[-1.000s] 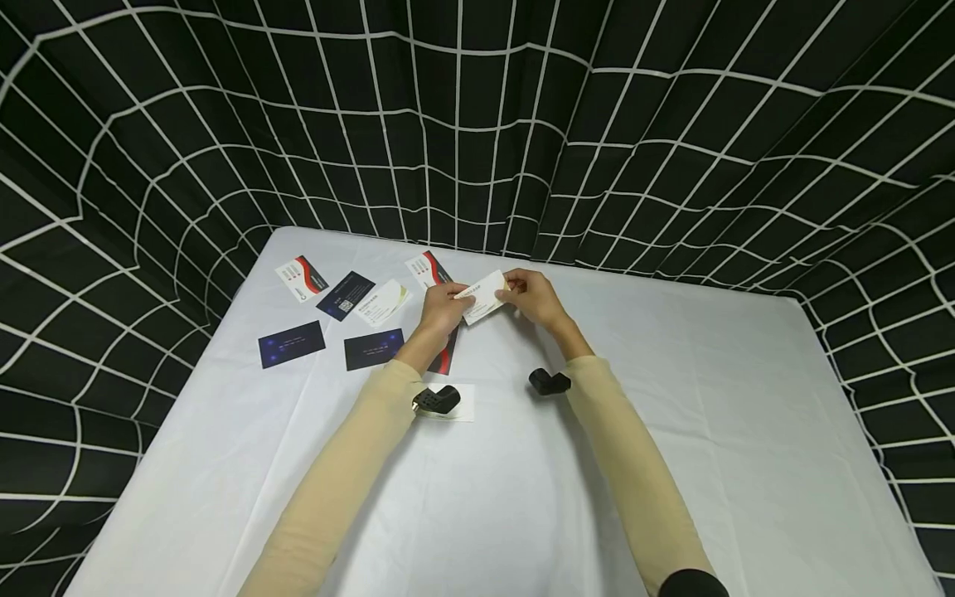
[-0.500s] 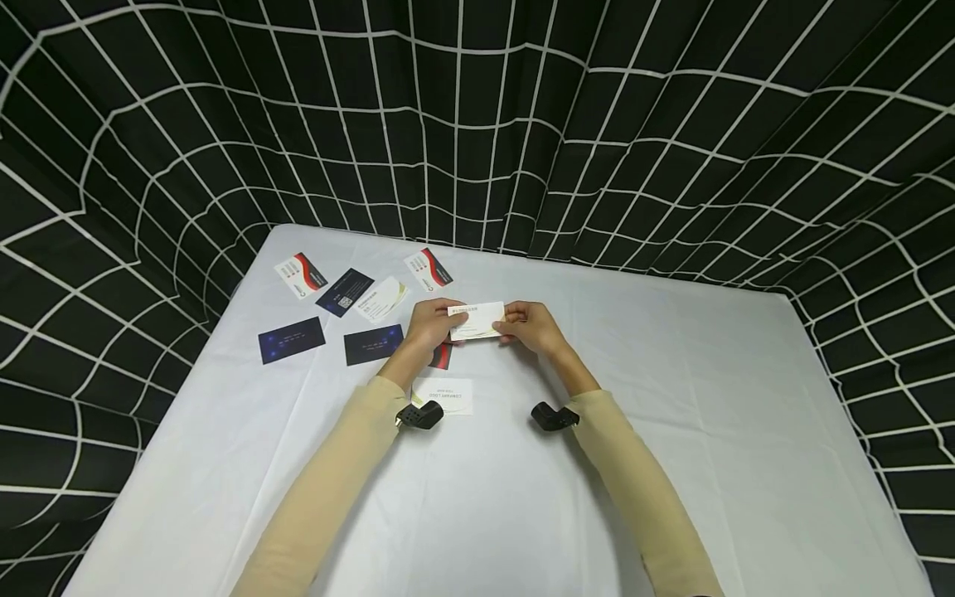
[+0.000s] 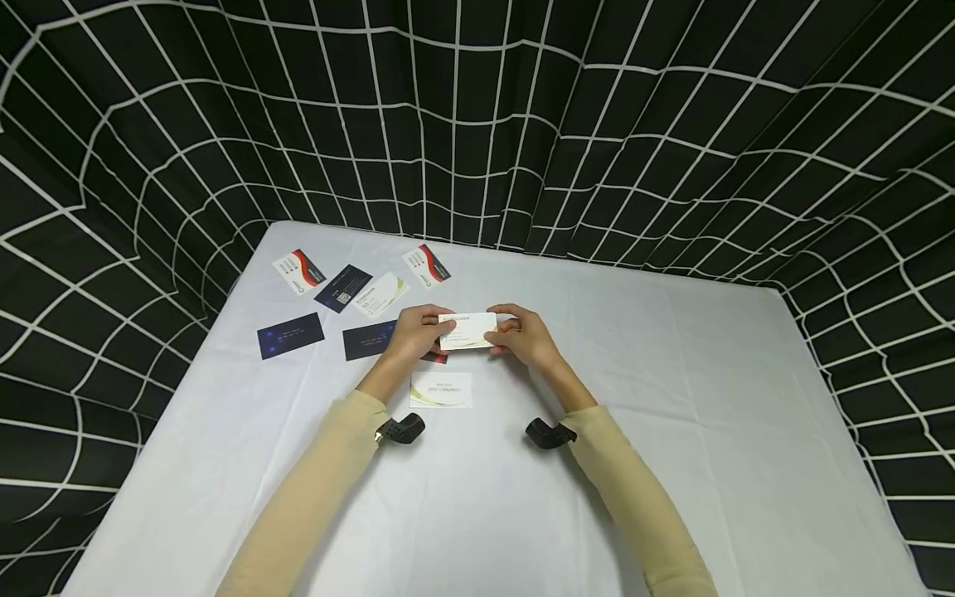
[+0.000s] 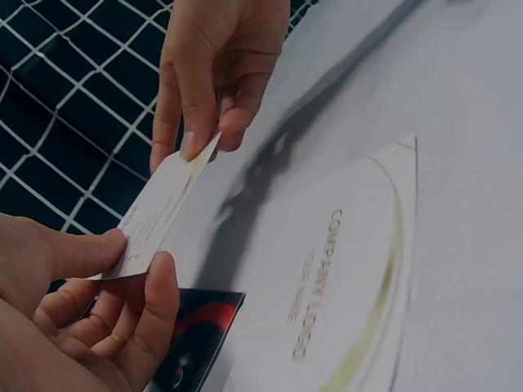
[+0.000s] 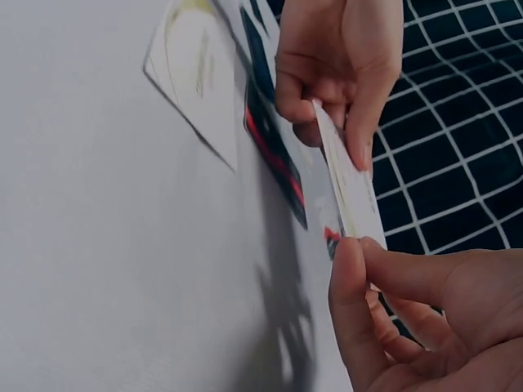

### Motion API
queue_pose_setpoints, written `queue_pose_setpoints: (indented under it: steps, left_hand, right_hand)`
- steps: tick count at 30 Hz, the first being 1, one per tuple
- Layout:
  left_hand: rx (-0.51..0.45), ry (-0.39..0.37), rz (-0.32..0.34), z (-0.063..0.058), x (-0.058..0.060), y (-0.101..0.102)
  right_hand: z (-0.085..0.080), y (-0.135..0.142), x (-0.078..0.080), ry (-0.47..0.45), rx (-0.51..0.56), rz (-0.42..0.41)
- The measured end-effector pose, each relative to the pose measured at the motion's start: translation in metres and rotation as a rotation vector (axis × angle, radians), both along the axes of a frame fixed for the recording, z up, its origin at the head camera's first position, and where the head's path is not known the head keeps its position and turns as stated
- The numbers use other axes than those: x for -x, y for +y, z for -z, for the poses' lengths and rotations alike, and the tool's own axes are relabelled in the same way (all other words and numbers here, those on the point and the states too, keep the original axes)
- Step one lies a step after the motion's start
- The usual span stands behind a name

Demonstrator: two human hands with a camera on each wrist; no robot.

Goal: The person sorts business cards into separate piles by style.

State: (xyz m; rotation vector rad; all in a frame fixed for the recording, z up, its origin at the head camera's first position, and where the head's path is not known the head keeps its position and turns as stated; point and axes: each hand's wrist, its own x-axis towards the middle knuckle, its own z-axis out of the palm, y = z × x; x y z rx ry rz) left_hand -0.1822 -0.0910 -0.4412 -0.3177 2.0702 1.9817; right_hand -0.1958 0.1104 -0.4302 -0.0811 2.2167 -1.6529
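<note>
A white business card (image 3: 470, 330) with a yellow-green curve is held above the table between both hands. My left hand (image 3: 414, 333) pinches its left end, thumb on the printed face. At the other end, my right hand (image 3: 525, 336) pinches it between thumb and fingers. Below them lies another white card (image 3: 440, 390) reading COMPANY LOGO, also seen in the left wrist view. Partly hidden under my left hand is a dark card with red (image 4: 200, 335). Just left of that hand a dark blue card (image 3: 366, 341) is partly covered.
Further left lie a dark blue card (image 3: 291, 335), a red-and-white card (image 3: 298, 272), a dark card with a QR code (image 3: 343, 288) and a white card (image 3: 380, 295). Another red-and-black card (image 3: 427, 265) is near the back edge. A black gridded curtain (image 3: 462, 124) hangs behind the white-covered table (image 3: 671, 414).
Both hands have brought the white card nearer and slightly left, levelling it from a tilt. The COMPANY LOGO card, earlier partly covered by the left wrist device, now shows fully.
</note>
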Motion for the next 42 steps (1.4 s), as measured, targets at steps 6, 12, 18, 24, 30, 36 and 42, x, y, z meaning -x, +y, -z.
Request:
queue_pose_setpoints:
  steps: [6,12,18,24,30,36,42]
  left_hand:
    - [0.058,0.023,0.018,-0.006,-0.017,-0.012]
    - [0.180,0.077,0.039,-0.003,-0.036,-0.024]
    - [0.355,0.107,0.035,-0.001,-0.051,-0.032]
    - [0.509,0.151,0.035,-0.001,-0.063,-0.034]
    - [0.653,0.183,0.036,-0.002,-0.072,-0.033]
    - [0.752,0.215,0.043,-0.003,-0.078,-0.029]
    - [0.770,0.227,0.043,-0.003,-0.079,-0.027]
  right_hand:
    - [-0.004,-0.009,-0.015,-0.031,0.006,0.020]
    - [0.001,-0.018,-0.033,-0.009,-0.014,-0.018]
    - [0.009,-0.025,-0.046,0.043,-0.060,-0.040]
    - [0.011,-0.030,-0.058,0.110,-0.131,-0.047]
    - [0.012,-0.029,-0.067,0.205,-0.286,-0.050]
    - [0.013,-0.027,-0.073,0.255,-0.399,-0.041]
    - [0.014,-0.026,-0.073,0.278,-0.413,-0.032]
